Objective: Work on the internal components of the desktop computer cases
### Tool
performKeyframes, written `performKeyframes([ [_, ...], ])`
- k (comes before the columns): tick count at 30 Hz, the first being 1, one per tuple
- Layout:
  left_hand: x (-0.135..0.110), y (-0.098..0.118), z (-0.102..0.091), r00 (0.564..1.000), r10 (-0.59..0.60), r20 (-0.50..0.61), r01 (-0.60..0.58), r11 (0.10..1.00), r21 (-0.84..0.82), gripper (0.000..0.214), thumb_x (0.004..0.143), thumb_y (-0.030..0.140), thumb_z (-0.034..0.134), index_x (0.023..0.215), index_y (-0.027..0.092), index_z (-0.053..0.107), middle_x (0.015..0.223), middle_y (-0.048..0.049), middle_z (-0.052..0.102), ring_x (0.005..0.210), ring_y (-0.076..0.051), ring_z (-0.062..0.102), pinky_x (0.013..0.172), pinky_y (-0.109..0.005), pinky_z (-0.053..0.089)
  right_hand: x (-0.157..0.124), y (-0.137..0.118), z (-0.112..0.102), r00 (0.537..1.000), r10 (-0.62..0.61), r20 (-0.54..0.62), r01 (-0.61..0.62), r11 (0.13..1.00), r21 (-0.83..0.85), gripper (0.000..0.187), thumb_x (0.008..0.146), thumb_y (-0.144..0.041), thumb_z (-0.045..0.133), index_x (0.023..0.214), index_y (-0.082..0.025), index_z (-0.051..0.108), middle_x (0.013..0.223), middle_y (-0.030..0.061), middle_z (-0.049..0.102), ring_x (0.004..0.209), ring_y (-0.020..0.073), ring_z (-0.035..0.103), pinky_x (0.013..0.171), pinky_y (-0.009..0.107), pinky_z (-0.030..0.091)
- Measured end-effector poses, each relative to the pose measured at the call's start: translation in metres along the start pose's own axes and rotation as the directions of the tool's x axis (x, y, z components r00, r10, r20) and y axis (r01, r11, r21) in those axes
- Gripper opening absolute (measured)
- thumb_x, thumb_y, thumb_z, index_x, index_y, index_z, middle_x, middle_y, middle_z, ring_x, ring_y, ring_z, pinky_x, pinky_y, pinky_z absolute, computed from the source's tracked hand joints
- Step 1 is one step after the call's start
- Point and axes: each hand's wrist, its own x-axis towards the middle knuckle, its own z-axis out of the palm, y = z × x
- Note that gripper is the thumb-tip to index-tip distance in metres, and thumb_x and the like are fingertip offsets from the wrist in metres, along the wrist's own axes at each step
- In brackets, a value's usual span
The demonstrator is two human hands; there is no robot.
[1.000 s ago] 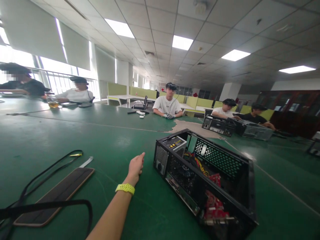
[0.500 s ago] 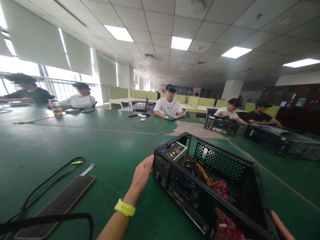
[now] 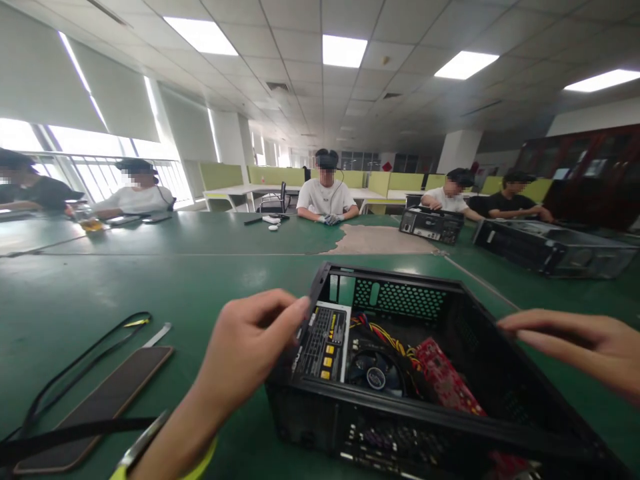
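A black computer case, its upper side uncovered, lies on the green table before me. My left hand grips its left rim, thumb along the edge and the other fingers curled partly out of sight. At the right rim, my right hand has its thumb and fingers closed on the edge. Inside the case sit a power supply with a yellow-marked label, a cooling fan, a red circuit board and a bundle of coloured cables.
To the left lie a phone and a black strap. Beyond the table seam, a person sits opposite. More computer cases stand at the right, a smaller one and a larger one, with people behind them.
The case has turned and moved left, so more of its inside shows. My left hand has shifted onto the rim's top edge. My right hand has risen further into view.
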Motion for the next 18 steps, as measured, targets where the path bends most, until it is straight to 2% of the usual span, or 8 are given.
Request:
performKeyframes([
  [2, 0.029, 0.031, 0.024, 0.949, 0.127, 0.289, -0.133, 0.991, 0.002, 0.031, 0.069, 0.049, 0.056, 0.066, 0.020, 0.069, 0.059, -0.0018, 0.064, 0.055, -0.017, 0.053, 0.056, -0.029, 0.040, 0.027, -0.036, 0.002, 0.942, -0.135, 0.306, 0.123, 0.991, 0.061, 0.035, 0.082, -0.050, 0.044, 0.098, -0.028, 0.065, 0.098, -0.0003, 0.067, 0.090, 0.0145, 0.060, 0.081, 0.026, 0.045],
  [5, 0.057, 0.054, 0.075, 0.751, 0.213, 0.626, -0.313, 0.948, 0.052, 0.025, 0.056, 0.041, 0.069, 0.068, 0.019, 0.071, 0.059, -0.0038, 0.064, 0.056, -0.019, 0.054, 0.060, -0.032, 0.040, 0.052, -0.083, 0.031, 0.810, -0.210, 0.547, 0.324, 0.939, -0.119, 0.028, 0.076, -0.047, 0.052, 0.086, -0.026, 0.068, 0.083, 0.0013, 0.069, 0.077, 0.0181, 0.063, 0.069, 0.030, 0.046],
  [7, 0.063, 0.049, 0.114, 0.591, 0.130, 0.796, -0.386, 0.912, 0.138, 0.022, 0.040, 0.035, 0.078, 0.049, 0.020, 0.065, 0.047, -0.0028, 0.058, 0.051, -0.020, 0.053, 0.060, -0.034, 0.041, 0.055, -0.099, 0.057, 0.758, -0.119, 0.641, 0.387, 0.873, -0.297, 0.032, 0.068, -0.049, 0.058, 0.082, -0.022, 0.070, 0.077, 0.0054, 0.069, 0.073, 0.0240, 0.064, 0.061, 0.033, 0.047],
  [9, 0.060, 0.032, 0.152, 0.461, -0.088, 0.883, -0.343, 0.900, 0.268, 0.027, 0.033, 0.032, 0.080, 0.035, 0.023, 0.055, 0.036, -0.0017, 0.049, 0.045, -0.022, 0.051, 0.057, -0.037, 0.043, 0.053, -0.104, 0.079, 0.734, -0.022, 0.679, 0.413, 0.808, -0.420, 0.036, 0.061, -0.049, 0.064, 0.079, -0.019, 0.071, 0.075, 0.0093, 0.069, 0.072, 0.0284, 0.065, 0.058, 0.035, 0.047],
  [11, 0.050, 0.009, 0.182, 0.399, -0.221, 0.890, -0.258, 0.904, 0.341, 0.029, 0.037, 0.036, 0.078, 0.033, 0.026, 0.052, 0.033, -0.0010, 0.047, 0.043, -0.023, 0.051, 0.055, -0.039, 0.045, 0.051, -0.101, 0.091, 0.746, 0.002, 0.666, 0.425, 0.768, -0.478, 0.035, 0.055, -0.043, 0.070, 0.076, -0.016, 0.071, 0.074, 0.0118, 0.068, 0.070, 0.0292, 0.065, 0.057, 0.035, 0.048],
  [13, 0.040, -0.011, 0.201, 0.369, -0.219, 0.903, -0.284, 0.899, 0.334, 0.031, 0.038, 0.039, 0.078, 0.032, 0.027, 0.050, 0.033, -0.0013, 0.047, 0.046, -0.025, 0.054, 0.056, -0.039, 0.046, 0.055, -0.093, 0.091, 0.796, -0.038, 0.604, 0.420, 0.754, -0.505, 0.030, 0.057, -0.036, 0.068, 0.076, -0.013, 0.070, 0.076, 0.0140, 0.068, 0.070, 0.0286, 0.065, 0.059, 0.035, 0.049],
  [16, 0.029, -0.026, 0.209, 0.370, -0.067, 0.927, -0.502, 0.825, 0.260, 0.040, 0.034, 0.040, 0.078, 0.028, 0.026, 0.041, 0.040, -0.0064, 0.054, 0.057, -0.028, 0.059, 0.063, -0.041, 0.047, 0.078, -0.070, 0.074, 0.890, -0.104, 0.444, 0.367, 0.742, -0.561, 0.023, 0.067, -0.024, 0.055, 0.083, -0.012, 0.067, 0.084, 0.0159, 0.067, 0.077, 0.0287, 0.065, 0.064, 0.037, 0.048],
  [18, 0.026, -0.027, 0.205, 0.343, 0.002, 0.939, -0.631, 0.741, 0.229, 0.045, 0.033, 0.038, 0.079, 0.028, 0.025, 0.036, 0.047, -0.0108, 0.058, 0.060, -0.031, 0.060, 0.064, -0.043, 0.047, 0.097, -0.053, 0.061, 0.937, -0.103, 0.333, 0.301, 0.718, -0.627, 0.024, 0.072, -0.018, 0.049, 0.089, -0.013, 0.065, 0.088, 0.0154, 0.067, 0.081, 0.0285, 0.064, 0.065, 0.037, 0.047],
])
